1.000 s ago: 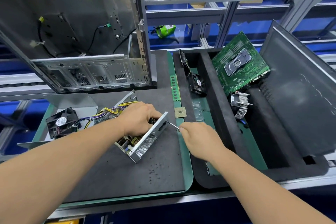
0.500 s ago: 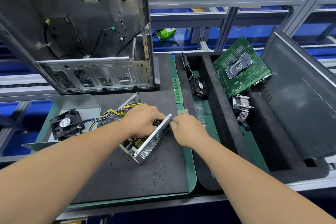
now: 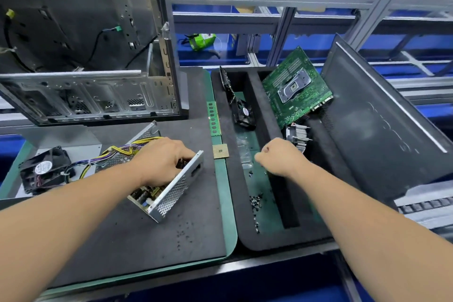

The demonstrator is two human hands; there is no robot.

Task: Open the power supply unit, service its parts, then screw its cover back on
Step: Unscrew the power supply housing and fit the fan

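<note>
The right hand (image 3: pixel 277 158) has been withdrawn from the end plate of the power supply unit (image 3: pixel 157 179), where half a second ago it was pressed close against the casing, and a second ago a thin tool was seen at that plate. It is now held over the green floor of the foam tray (image 3: pixel 245 240), above the scattered screws (image 3: pixel 256 200). Its fingers are curled under; whether a screw or the tool is pinched in them cannot be told, since the fingertips are hidden. It is judged that a fastener has just been taken out and is being carried to the screws in the tray, so the opening stage would be in progress and the refitting of the cover not yet begun.

The left hand (image 3: pixel 163 162) remains on the unit, fingers curled over its upper edge and into the open casing, steadying it.

The unit lies on the dark mat (image 3: pixel 137 240) of the tabletop, just left of the green border and the small square chip (image 3: pixel 220 151). It is tipped on one edge, its open side turned upward and towards the wearer so that the circuit board is exposed. Its long axis runs diagonally, from the near perforated corner up and away to the left, where the yellow wire bundle (image 3: pixel 122 148) leaves towards the detached fan (image 3: pixel 45 169). The slotted end plate faces right, towards the tray.
</note>
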